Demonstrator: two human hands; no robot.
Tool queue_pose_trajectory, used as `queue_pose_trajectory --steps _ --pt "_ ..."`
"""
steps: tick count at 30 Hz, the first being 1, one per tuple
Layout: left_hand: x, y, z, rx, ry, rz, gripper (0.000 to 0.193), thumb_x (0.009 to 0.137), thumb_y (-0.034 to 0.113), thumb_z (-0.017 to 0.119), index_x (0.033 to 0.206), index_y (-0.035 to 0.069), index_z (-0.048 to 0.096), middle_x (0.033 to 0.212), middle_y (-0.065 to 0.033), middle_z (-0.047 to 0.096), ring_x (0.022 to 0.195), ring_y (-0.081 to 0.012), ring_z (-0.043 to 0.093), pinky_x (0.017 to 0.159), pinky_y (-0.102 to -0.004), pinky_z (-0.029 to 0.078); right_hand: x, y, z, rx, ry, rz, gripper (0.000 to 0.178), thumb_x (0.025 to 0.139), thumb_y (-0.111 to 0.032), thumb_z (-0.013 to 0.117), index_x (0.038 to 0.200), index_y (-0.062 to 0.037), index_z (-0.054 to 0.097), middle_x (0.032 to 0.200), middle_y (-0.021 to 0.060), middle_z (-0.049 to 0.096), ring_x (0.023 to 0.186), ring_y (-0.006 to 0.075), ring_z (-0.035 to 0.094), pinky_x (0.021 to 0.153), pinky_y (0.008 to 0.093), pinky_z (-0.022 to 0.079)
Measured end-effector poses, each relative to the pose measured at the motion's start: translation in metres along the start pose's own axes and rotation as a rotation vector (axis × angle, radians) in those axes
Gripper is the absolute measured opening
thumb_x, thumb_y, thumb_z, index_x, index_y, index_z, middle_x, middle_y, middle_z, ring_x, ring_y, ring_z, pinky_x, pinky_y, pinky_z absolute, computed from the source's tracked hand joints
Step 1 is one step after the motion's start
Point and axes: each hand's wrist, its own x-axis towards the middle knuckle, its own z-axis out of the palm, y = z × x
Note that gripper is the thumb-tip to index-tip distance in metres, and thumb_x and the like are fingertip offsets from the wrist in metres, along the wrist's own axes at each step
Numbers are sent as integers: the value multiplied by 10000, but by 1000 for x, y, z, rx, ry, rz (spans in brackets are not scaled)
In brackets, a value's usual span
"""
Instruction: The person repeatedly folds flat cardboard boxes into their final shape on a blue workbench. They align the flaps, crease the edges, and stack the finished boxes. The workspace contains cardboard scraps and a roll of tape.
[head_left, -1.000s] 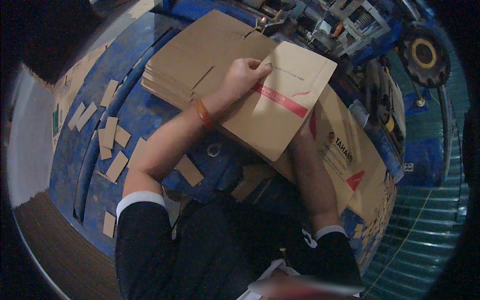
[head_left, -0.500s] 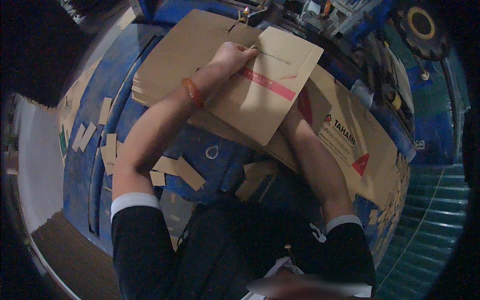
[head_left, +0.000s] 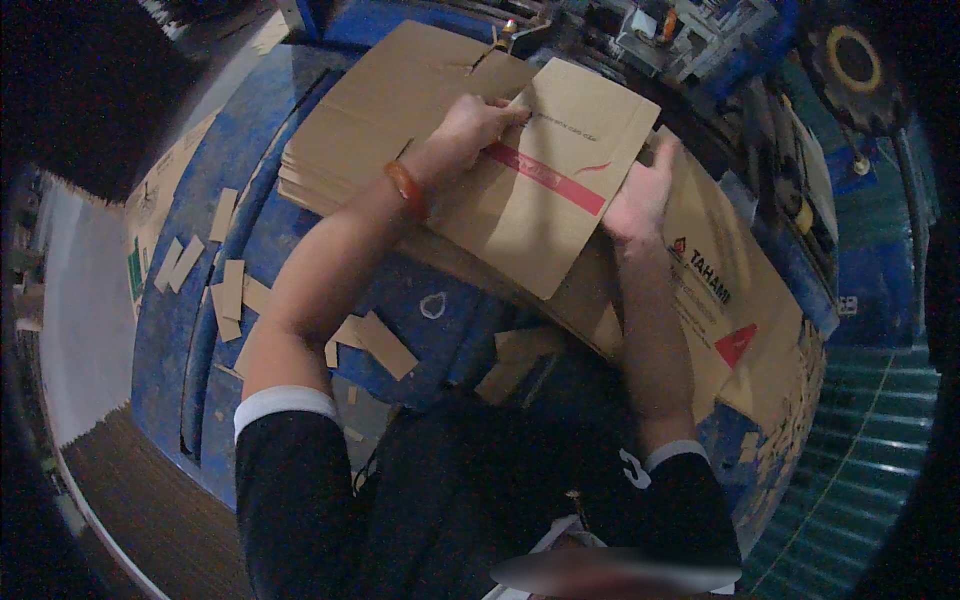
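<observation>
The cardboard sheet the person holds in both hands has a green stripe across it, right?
Not quite. The stripe on the cardboard sheet is red, not green, as the head view shows. The left hand and right hand do both hold it.

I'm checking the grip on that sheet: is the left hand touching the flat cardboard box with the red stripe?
Touching. The head view shows the left hand with fingers pressed on the far edge of the flat cardboard box.

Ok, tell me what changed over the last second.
The right hand came out from under the flat carton and now grips its right edge. The left hand slid up to the carton's top left corner. The carton stays on the cardboard stack, and the scraps lie where they were.
</observation>
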Motion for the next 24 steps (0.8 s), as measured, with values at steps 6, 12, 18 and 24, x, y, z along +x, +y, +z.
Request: queue_pose_trajectory --steps 6,12,18,24 --pt "0 2 -3 95 -37 -37 342 878 357 610 952 24 642 746 -11 602 585 -117 547 508 -283 458 9 17 -16 -282 243 -67 288 925 -98 458 1168 53 488 1093 148 573 974 268 602 855 415 494" --pt "10 5 -8 52 13 -202 309 899 362 581 941 69 672 744 -12 610 573 -105 535 506 -286 455 7 15 -21 -393 227 -98 260 925 -82 454 1118 81 518 1060 151 596 949 263 613 841 403 496" --pt "20 -7 4 147 163 -21 303 867 323 604 812 37 689 686 -86 631 585 -231 588 586 -397 483 11 17 -28 -457 180 -103 326 916 -109 500 1206 34 458 1147 164 564 985 274 601 818 433 522" --pt "12 -19 27 722 503 446 226 835 257 560 844 87 709 837 -179 654 787 -352 641 709 -415 496 -5 -7 -12 -575 271 -456 380 875 -111 569 1223 6 469 1193 131 549 1069 222 551 854 362 465"
